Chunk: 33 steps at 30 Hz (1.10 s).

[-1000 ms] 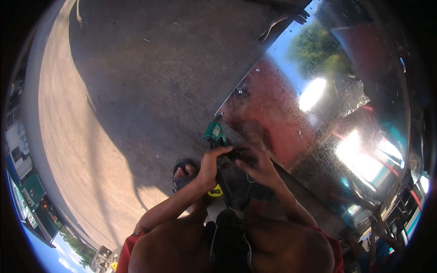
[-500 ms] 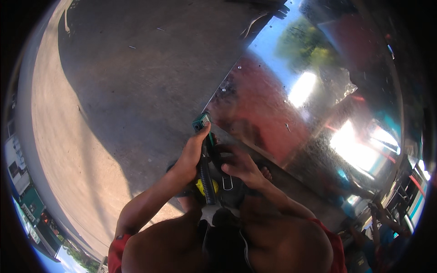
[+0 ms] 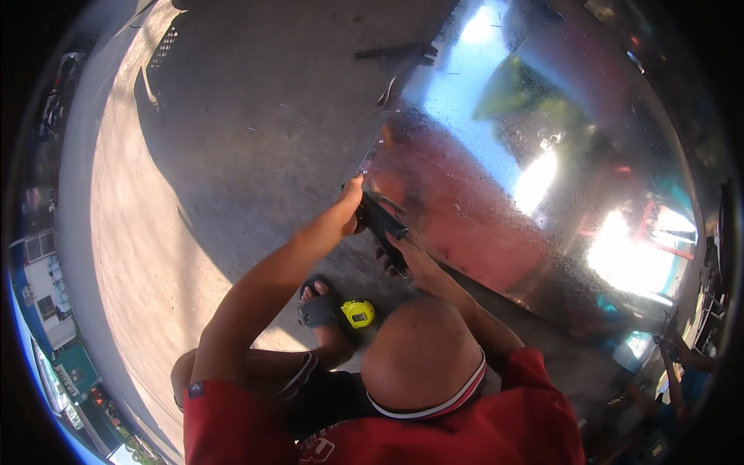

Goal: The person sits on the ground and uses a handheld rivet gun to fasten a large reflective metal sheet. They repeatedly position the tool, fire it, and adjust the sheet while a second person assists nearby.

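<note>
A tool with black handles [image 3: 383, 219] is at the near left edge of a shiny metal sheet [image 3: 465, 209]. My left hand [image 3: 353, 208] is closed round its far end, right beside the sheet's edge. Nearer to me, my right hand [image 3: 412, 263] has its fingers curled round a lower black handle. The tool's head is mostly hidden by my left hand, so its exact kind does not show. A yellow tape measure [image 3: 358, 313] lies on the ground beside my sandalled left foot [image 3: 316, 304].
My bent right knee [image 3: 422, 356] rises close below the tool. Concrete ground [image 3: 248, 170] spreads to the left, partly sunlit. Beyond the sheet's far left corner lies a dark, long object [image 3: 395, 53]. Another person's arm [image 3: 678, 356] shows at the lower right.
The tool has swung round, its handles now slanting toward the right, and its green head is covered. Both hands have shifted slightly forward; my right fingers have closed. My right knee has come up into view.
</note>
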Available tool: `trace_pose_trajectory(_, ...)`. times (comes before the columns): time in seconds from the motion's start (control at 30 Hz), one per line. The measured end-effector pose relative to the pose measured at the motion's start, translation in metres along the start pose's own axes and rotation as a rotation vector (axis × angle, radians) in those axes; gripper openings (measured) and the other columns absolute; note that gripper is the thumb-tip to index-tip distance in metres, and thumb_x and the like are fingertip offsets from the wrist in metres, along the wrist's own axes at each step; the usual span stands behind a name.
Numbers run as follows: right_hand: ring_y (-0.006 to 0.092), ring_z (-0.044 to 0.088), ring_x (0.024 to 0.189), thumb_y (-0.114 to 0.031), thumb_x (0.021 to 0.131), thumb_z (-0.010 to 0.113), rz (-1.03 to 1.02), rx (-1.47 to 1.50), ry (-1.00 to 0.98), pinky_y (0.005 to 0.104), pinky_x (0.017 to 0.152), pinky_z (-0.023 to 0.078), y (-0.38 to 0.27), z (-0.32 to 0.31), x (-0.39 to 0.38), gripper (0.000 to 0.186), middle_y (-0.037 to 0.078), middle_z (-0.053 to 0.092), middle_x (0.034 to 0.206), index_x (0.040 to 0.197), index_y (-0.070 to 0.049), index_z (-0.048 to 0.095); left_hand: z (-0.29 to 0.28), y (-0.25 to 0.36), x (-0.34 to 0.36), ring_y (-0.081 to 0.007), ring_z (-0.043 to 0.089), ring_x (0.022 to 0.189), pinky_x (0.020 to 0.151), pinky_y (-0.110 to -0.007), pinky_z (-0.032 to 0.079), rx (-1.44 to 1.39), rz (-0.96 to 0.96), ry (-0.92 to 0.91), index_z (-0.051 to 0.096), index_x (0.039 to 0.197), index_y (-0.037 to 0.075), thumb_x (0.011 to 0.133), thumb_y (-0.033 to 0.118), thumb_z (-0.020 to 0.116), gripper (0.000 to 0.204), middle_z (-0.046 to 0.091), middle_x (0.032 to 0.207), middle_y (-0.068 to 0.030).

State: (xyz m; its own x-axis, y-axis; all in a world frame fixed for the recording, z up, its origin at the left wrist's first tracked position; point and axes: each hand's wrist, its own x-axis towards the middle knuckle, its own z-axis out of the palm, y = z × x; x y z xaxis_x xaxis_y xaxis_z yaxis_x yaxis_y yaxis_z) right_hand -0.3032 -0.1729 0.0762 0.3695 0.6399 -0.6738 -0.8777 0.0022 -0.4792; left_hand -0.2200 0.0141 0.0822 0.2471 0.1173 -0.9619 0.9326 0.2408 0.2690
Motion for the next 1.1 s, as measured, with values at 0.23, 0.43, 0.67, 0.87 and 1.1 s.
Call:
trace_pose_trajectory(0.23, 0.0245, 0.068, 0.091, -0.057, 0.100, 0.045, -0.217, -0.567, 0.112, 0.0339, 0.073, 0.054, -0.029, -0.016, 0.024, 0.070, 0.015, 0.066, 0.113, 0.146, -0.004, 0.039, 0.026, -0.095, -0.001, -0.0302, 0.065, 0.099, 0.093, -0.045, 0.050, -0.911, 0.407, -0.555, 0.062, 0.114, 0.009, 0.094, 0.071, 0.041, 0.069, 0.067, 0.111, -0.0117)
trace_pose_trajectory(0.43, 0.0271, 0.069, 0.094, -0.066, 0.096, 0.046, 0.237, -1.131, -0.049, 0.0400, 0.082, 0.054, -0.133, 0.007, -0.005, 0.074, 0.019, 0.070, 0.101, 0.119, 0.001, 0.065, 0.050, -0.140, 0.001, -0.0278, 0.065, 0.101, 0.087, -0.042, 0.054, -1.124, 0.391, -0.820, 0.059, 0.119, 0.004, 0.095, 0.066, 0.046, 0.068, 0.065, 0.114, -0.0142)
trace_pose_trajectory(0.67, 0.0367, 0.068, 0.086, -0.049, 0.095, 0.054, 0.083, -2.114, 0.150, 0.0467, 0.079, 0.053, -0.223, 0.066, -0.007, 0.054, 0.023, 0.069, 0.088, 0.098, 0.004, 0.069, 0.078, -0.151, 0.002, -0.0117, 0.052, 0.063, 0.059, -0.026, 0.044, -1.261, 0.508, -0.651, 0.059, 0.102, 0.006, 0.100, 0.056, 0.048, 0.051, 0.056, 0.080, -0.0006)
trace_pose_trajectory(0.87, 0.0195, 0.068, 0.075, -0.059, 0.083, 0.070, 0.354, -1.355, 0.307, 0.0356, 0.063, 0.052, -0.144, 0.075, 0.020, 0.062, 0.012, 0.068, 0.083, 0.098, 0.002, 0.068, 0.070, -0.157, -0.005, -0.0090, 0.050, 0.053, 0.047, -0.023, 0.039, -1.250, 0.470, -0.565, 0.056, 0.099, 0.010, 0.102, 0.054, 0.046, 0.046, 0.057, 0.072, -0.0014)
trace_pose_trajectory(1.1, 0.0207, 0.066, 0.078, -0.051, 0.086, 0.071, 0.324, -0.899, 0.454, 0.0350, 0.065, 0.048, -0.066, 0.072, 0.015, 0.049, 0.008, 0.067, 0.088, 0.099, -0.004, 0.068, 0.059, -0.179, 0.005, -0.0088, 0.051, 0.049, 0.043, -0.023, 0.036, -1.237, 0.404, -0.593, 0.060, 0.092, 0.010, 0.102, 0.058, 0.038, 0.054, 0.057, 0.066, 0.0001)
